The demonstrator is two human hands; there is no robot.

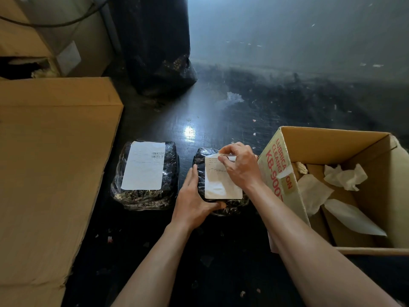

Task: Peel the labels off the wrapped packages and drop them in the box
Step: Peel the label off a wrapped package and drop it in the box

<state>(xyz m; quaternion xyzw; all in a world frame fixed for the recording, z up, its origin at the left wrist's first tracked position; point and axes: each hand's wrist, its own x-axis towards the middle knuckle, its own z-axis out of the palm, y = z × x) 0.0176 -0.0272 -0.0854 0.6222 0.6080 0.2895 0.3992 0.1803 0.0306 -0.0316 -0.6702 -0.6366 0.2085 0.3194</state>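
Two dark packages wrapped in clear film lie on the black floor. The left package (pixel 146 197) carries a flat white label (pixel 142 166). My left hand (pixel 194 202) grips the near left corner of the right package (pixel 230 207). My right hand (pixel 240 166) pinches the far right corner of that package's white label (pixel 219 182), which looks slightly lifted there. To the right stands an open cardboard box (pixel 332 140) with red lettering; several peeled white labels and crumpled paper (pixel 344 177) lie inside.
A large closed cardboard carton (pixel 51 169) fills the left side. A black plastic bag (pixel 159 52) stands at the back, next to more cartons (pixel 66 41). Small scraps litter the dark glossy floor (pixel 221 120).
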